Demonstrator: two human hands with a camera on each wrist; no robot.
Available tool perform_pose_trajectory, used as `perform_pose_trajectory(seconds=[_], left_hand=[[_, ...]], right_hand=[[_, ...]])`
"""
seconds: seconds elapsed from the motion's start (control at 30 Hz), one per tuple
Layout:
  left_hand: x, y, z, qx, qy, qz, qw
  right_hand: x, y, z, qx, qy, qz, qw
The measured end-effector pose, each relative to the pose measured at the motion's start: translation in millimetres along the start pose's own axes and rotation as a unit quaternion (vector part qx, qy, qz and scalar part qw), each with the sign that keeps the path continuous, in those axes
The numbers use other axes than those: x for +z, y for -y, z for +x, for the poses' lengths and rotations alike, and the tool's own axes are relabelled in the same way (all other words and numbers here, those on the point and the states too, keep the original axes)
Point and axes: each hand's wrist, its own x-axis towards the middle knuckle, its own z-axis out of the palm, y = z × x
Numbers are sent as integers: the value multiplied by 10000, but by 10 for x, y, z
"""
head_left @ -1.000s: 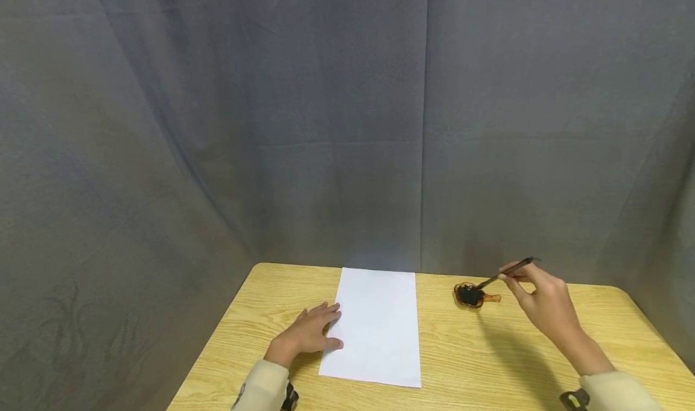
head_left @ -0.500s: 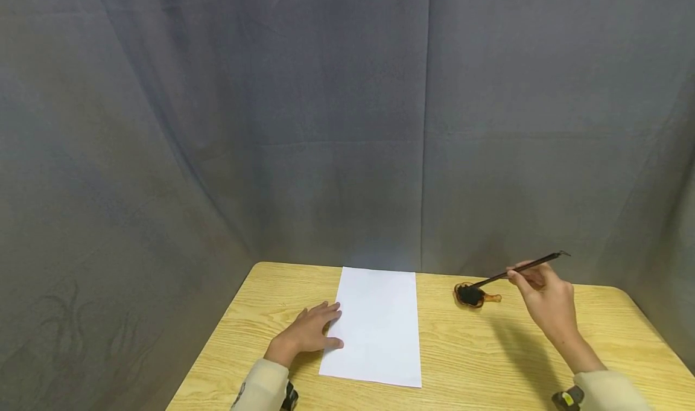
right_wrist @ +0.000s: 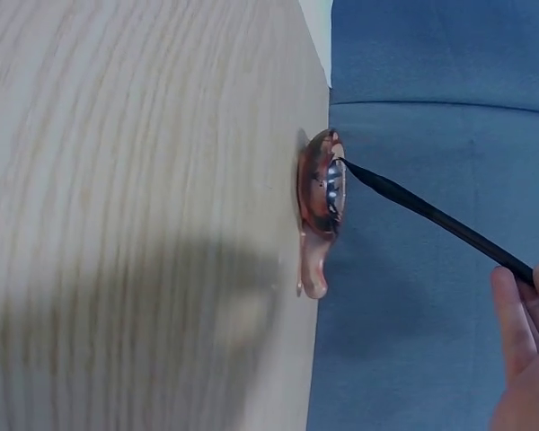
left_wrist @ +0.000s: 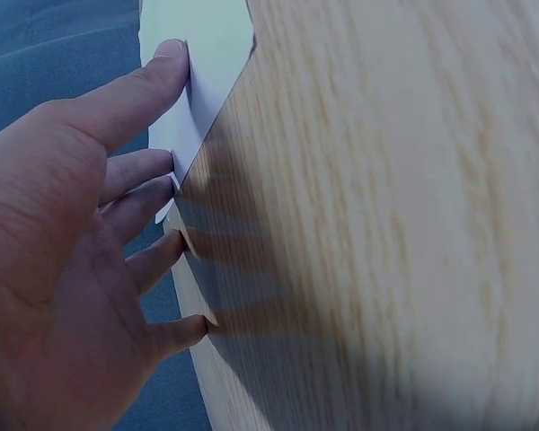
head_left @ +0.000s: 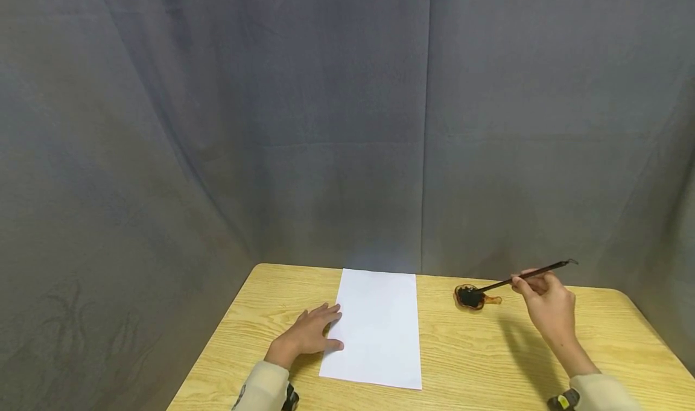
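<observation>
My left hand [head_left: 307, 334] lies with spread fingers at the left edge of a blank white sheet of paper [head_left: 377, 332]; the thumb and a fingertip overlap the sheet, and the other fingers reach to the wood in the left wrist view. In my right hand [head_left: 549, 308] a dark writing brush [head_left: 534, 272] is pinched between thumb and fingers, slanting down to the left. Its black tip meets the rim of a small amber-brown dish [right_wrist: 316, 193] with a short handle. Black ink [head_left: 470, 296] fills the dish.
The wooden table [head_left: 450, 363] has rounded far corners. A grey curtain [head_left: 336, 127] hangs directly behind its back edge and along the left side. Dark wrist straps [head_left: 563, 400] show at the sleeves.
My right hand has shifted slightly right and the brush has tilted lower, its tail end swinging right. The brush tip stays at the dish. The left hand and paper have not moved.
</observation>
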Motion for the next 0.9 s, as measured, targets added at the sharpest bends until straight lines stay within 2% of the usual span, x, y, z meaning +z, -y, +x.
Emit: perform_pose_trajectory(seconds=[0.27, 0.9], left_hand=[[-3, -24, -15, 57, -16, -31, 10000], [-6, -15, -33, -25, 28, -84, 10000]], right_hand=[[28, -66, -36, 499, 290, -150, 9982], [24, -67, -17, 313, 198, -841, 9958]])
